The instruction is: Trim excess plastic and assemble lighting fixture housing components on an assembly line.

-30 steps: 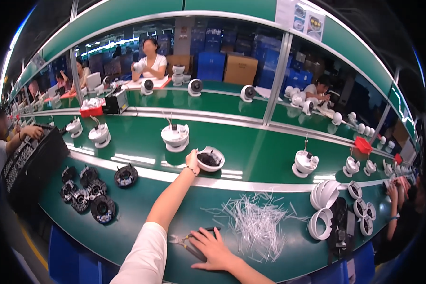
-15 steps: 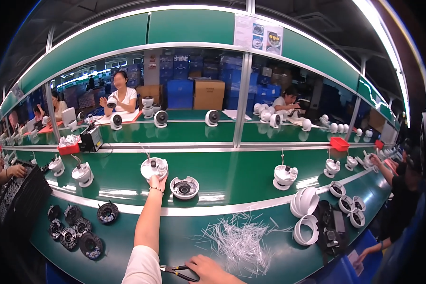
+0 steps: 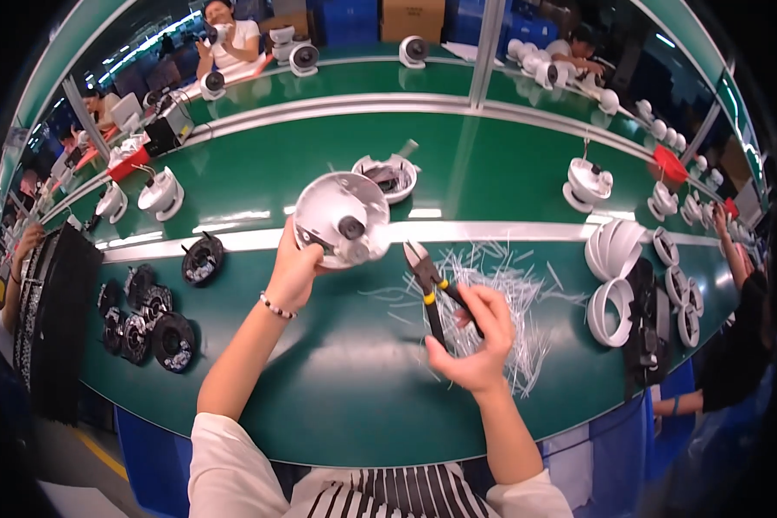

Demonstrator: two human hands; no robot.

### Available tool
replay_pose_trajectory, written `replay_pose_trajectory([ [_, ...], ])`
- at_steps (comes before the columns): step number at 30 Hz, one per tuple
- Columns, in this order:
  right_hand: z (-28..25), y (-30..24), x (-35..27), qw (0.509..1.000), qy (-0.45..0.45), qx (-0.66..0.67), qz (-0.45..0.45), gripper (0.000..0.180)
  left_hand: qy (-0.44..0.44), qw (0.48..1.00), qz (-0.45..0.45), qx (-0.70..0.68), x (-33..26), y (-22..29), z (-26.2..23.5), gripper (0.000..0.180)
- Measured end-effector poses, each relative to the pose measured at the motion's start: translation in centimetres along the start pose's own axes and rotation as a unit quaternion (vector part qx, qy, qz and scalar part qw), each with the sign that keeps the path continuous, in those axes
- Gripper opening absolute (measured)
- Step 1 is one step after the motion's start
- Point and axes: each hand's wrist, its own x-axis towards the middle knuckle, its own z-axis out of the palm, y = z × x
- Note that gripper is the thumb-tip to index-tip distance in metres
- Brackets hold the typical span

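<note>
Raised over the near edge of the conveyor is a white bowl-shaped camera housing [image 3: 332, 207], its inside tilted toward me, with a dark round part in it. My left hand [image 3: 295, 269] grips it by the lower left rim. In my right hand [image 3: 483, 337] is a pair of cutting pliers [image 3: 425, 269] with black and yellow handles. Their jaws point up and left, beside the housing and apart from it. Just behind the housing, an open white shell [image 3: 390, 177] with dark parts inside stands on the green belt [image 3: 483, 164], partly hidden.
Cut white strips [image 3: 501, 319] lie heaped beneath the pliers. Several black round parts [image 3: 174, 341] are on the left bench, near a stack of black trays [image 3: 56, 302]. White rings [image 3: 610, 312] and a black object stand at right. Other people work around the line.
My left hand has brought the housing nearer and tipped it toward me. The right hand has lifted the pliers from the bench up beside it. The view has tilted downward.
</note>
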Motion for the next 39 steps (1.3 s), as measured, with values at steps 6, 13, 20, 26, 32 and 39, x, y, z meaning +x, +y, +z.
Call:
replay_pose_trajectory([
  [6, 1.1, 2.0, -0.8, 0.995, -0.006, -0.095, -0.033, 0.054, -0.099, 0.992, -0.006, 0.074, -3.9, -3.5, 1.5, 0.067],
  [13, 0.7, 1.8, -1.3, 0.991, -0.001, -0.126, -0.043, 0.053, -0.101, 0.99, 0.001, 0.097, -4.3, -4.0, 2.4, 0.066],
  [20, 0.4, 2.5, -1.0, 0.982, -0.016, -0.182, -0.041, 0.052, -0.071, 0.996, -0.026, 0.043, -4.2, -3.1, 2.4, 0.068],
  [26, 0.6, 2.4, -0.8, 0.977, -0.016, -0.205, -0.049, 0.052, -0.093, 0.993, -0.007, 0.067, -4.1, -2.9, 2.3, 0.068],
  [32, -0.2, 2.7, -0.8, 0.974, -0.027, -0.22, -0.044, 0.053, -0.128, 0.982, 0.03, 0.136, -4.1, -2.9, 2.8, 0.071],
  [39, 0.7, 2.5, -1.3, 0.974, -0.085, -0.207, -0.026, 0.047, -0.097, 0.983, 0.048, 0.148, -4.5, -3.2, 1.5, 0.069],
])
